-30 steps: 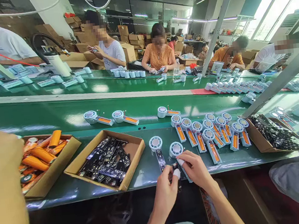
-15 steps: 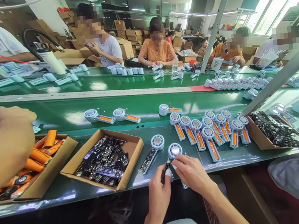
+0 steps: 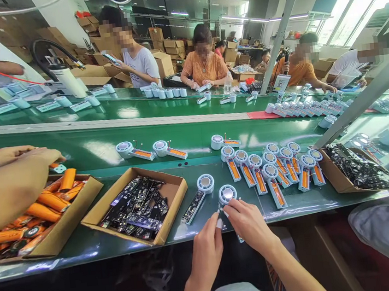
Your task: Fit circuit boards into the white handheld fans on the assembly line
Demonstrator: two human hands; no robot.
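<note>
My left hand [image 3: 208, 249] and my right hand [image 3: 249, 223] meet at the near edge of the green bench, fingers pinched together over a small fan shell [image 3: 227, 194] with a round white head and a light-blue handle. Both hands grip its handle, and a dark circuit strip shows between the fingertips. Just left of it lies a second fan shell [image 3: 199, 193] with a black circuit board fitted in its handle. A cardboard box of black circuit boards [image 3: 136, 208] sits left of my hands.
A row of several fan shells with orange batteries [image 3: 273, 170] lies to the right. A box of orange batteries [image 3: 46, 212] stands far left, with a co-worker's arm [image 3: 7, 183] over it. Another box of boards [image 3: 357, 172] is at right. Three fan shells ride the green conveyor [image 3: 179, 135]. Several people work opposite.
The second fan shell with its board has been laid on the bench, angled left. My hands moved up to the fan head, and the co-worker's arm dropped lower over the battery box.
</note>
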